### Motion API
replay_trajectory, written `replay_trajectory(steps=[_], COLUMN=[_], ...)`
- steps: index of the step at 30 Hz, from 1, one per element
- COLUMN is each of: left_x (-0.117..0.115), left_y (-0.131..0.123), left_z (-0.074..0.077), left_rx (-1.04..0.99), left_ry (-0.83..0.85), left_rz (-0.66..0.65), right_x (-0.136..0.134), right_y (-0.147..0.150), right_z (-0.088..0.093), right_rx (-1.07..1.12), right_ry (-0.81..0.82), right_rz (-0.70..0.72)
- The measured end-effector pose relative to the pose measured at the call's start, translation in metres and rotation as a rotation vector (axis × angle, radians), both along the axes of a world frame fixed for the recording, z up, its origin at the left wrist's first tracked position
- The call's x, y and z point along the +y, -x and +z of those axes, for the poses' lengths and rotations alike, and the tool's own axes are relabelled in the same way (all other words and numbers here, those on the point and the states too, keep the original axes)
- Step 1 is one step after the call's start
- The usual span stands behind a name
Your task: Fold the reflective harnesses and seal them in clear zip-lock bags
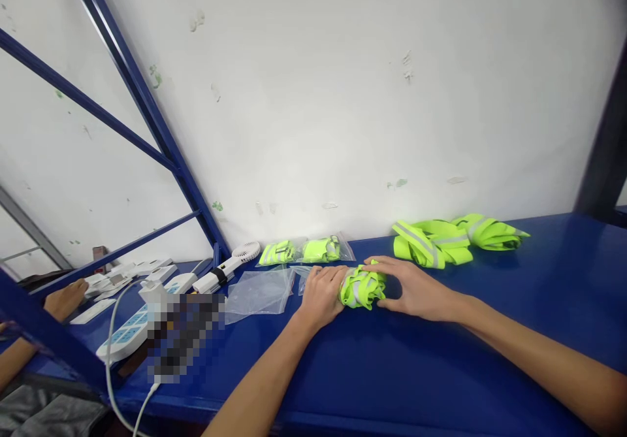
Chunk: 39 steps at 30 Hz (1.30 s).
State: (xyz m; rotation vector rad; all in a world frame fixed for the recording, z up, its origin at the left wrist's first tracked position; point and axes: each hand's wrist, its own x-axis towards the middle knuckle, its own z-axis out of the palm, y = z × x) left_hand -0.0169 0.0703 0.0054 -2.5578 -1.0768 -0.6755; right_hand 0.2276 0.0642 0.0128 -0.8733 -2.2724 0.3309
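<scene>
A rolled-up neon yellow vest (362, 288) with grey reflective strips lies on the blue shelf top (441, 358). My left hand (321, 293) presses against its left end, fingers curled on the fabric. My right hand (416, 287) cups its right side, fingers laid over the top. Both hands hold the bundle between them.
Loose neon vests (450, 238) lie by the wall at the right. Bagged vests (306, 251) and empty clear bags (259, 290) lie left of my hands. A white handheld fan (230, 264), power strips (127, 332) and a cable sit at the far left. Another person's arm (59, 300) shows behind the blue frame.
</scene>
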Motion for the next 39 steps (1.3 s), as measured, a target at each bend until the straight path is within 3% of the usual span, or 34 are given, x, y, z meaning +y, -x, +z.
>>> replay_trajectory(steps=[6,15,21,27,30,33,36,39], left_x=[0.003,0.001,0.005,0.009,0.008,0.007,0.008,0.011], left_y=[-0.001,0.001,-0.017,-0.035,-0.039,-0.033,-0.020,-0.013], left_z=[-0.002,0.007,-0.001,-0.002,0.000,0.004,0.007,0.005], left_rx=[-0.061,-0.070,-0.207,-0.189,-0.195,-0.201,-0.277,-0.265], left_ry=[-0.005,0.105,0.049,0.010,-0.022,-0.055,-0.087,-0.120], left_rz=[-0.035,-0.184,-0.156,-0.146,-0.168,-0.205,-0.156,-0.162], right_x=[-0.011,-0.019,-0.009,0.003,0.004,-0.007,-0.030,-0.048], right_y=[0.007,0.024,0.029,0.041,0.043,0.039,0.037,0.041], right_z=[0.010,0.002,-0.005,-0.007,-0.008,-0.007,-0.004,0.001], right_rx=[0.002,-0.018,0.019,-0.353,-0.382,-0.215,-0.061,-0.109], right_ry=[0.012,-0.069,-0.168,-0.258,-0.243,-0.228,-0.164,-0.005], right_rz=[0.156,0.118,-0.032,-0.262,-0.306,-0.245,-0.159,-0.074])
